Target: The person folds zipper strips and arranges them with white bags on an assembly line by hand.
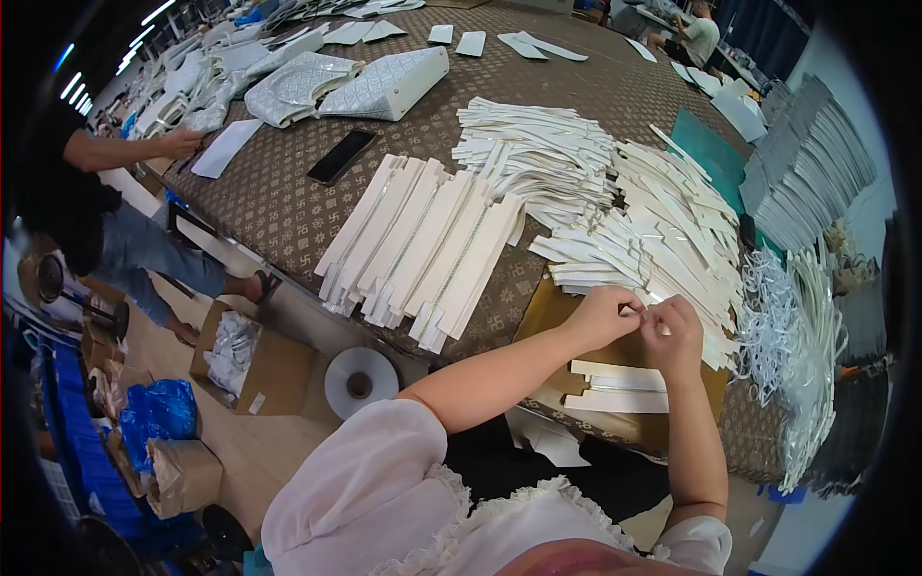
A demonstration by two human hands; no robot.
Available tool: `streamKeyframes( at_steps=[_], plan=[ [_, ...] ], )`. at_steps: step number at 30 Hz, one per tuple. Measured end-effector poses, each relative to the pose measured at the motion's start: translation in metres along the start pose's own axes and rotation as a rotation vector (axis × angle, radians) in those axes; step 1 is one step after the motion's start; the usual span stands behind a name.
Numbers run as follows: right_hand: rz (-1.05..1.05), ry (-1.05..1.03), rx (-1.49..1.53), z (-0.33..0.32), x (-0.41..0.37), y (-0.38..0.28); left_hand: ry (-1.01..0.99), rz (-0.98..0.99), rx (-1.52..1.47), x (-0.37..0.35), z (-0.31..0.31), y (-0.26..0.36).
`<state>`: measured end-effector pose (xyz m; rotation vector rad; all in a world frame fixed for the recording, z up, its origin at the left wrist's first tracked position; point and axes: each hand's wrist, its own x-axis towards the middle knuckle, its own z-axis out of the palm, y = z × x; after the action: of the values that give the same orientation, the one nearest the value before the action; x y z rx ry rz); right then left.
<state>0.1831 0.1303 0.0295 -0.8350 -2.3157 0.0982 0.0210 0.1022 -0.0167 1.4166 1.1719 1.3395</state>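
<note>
My left hand (609, 318) and my right hand (674, 333) meet fingertip to fingertip above a brown board (547, 331) at the table's near edge. Both are closed in a pinch. What sits between the fingers is too small to make out. Just beyond them spreads a loose heap of cream-white strips (672, 216). Under my right hand, on the board, lie a few flat white strips (615, 398). To the left, long pale strips (413, 245) are laid side by side in a neat stack.
A black phone (343, 156) and white quilted bag pieces (384, 84) lie farther back on the patterned table (288, 206). At right hang bundles of white cords (768, 317). Another person (91, 182) stands at left. On the floor are a cardboard box (279, 370) and a white roll (336, 389).
</note>
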Motion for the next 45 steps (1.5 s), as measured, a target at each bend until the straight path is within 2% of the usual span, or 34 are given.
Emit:
streamKeyframes(
  at_steps=[1,4,5,7,9,11,13,14,17,22,24,25,27,30,32,37,45],
  plan=[
    [0.002,-0.003,0.003,0.000,-0.003,0.003,0.004,-0.006,-0.036,0.000,0.000,0.000],
    [0.601,0.154,0.720,0.000,-0.012,0.025,0.011,-0.050,-0.139,0.003,0.001,-0.005],
    [0.606,0.149,0.724,-0.006,-0.014,0.033,0.014,-0.085,-0.207,0.004,0.002,-0.008],
    [0.675,0.317,1.025,-0.025,-0.018,0.053,0.020,-0.128,-0.273,0.004,0.001,-0.010],
    [0.697,0.475,1.080,-0.045,-0.034,0.097,0.049,-0.162,-0.275,0.005,0.000,-0.009],
    [0.642,0.570,0.978,-0.074,-0.049,0.123,0.066,-0.184,-0.276,0.006,0.000,-0.009],
    [0.690,0.781,0.752,-0.088,-0.078,0.171,0.064,-0.163,-0.243,0.005,0.001,-0.011],
    [0.697,0.776,0.754,-0.090,-0.091,0.187,0.062,-0.153,-0.225,0.006,0.001,-0.011],
    [0.748,1.061,0.538,-0.091,-0.122,0.216,0.068,-0.140,-0.150,0.005,0.000,-0.010],
    [0.845,0.886,0.375,-0.081,-0.154,0.244,0.112,-0.120,-0.088,0.007,0.002,-0.018],
    [0.790,0.659,0.105,-0.083,-0.155,0.249,0.101,-0.150,-0.091,0.007,0.002,-0.016],
    [0.824,0.637,0.110,-0.083,-0.156,0.248,0.101,-0.147,-0.100,0.007,0.002,-0.014],
    [0.878,0.568,-0.043,-0.085,-0.149,0.234,0.095,-0.177,-0.082,0.007,0.002,-0.013],
    [0.917,0.499,-0.054,-0.092,-0.140,0.203,0.081,-0.196,-0.054,0.009,-0.001,-0.013],
    [0.840,0.463,-0.029,-0.097,-0.140,0.190,0.060,-0.170,-0.042,0.010,-0.004,-0.011],
    [0.835,0.504,-0.013,-0.089,-0.148,0.176,0.087,-0.211,-0.114,0.014,-0.002,-0.001],
    [0.736,0.645,-0.060,-0.101,-0.148,0.143,0.105,-0.120,-0.028,0.014,-0.002,-0.001]
  ],
)
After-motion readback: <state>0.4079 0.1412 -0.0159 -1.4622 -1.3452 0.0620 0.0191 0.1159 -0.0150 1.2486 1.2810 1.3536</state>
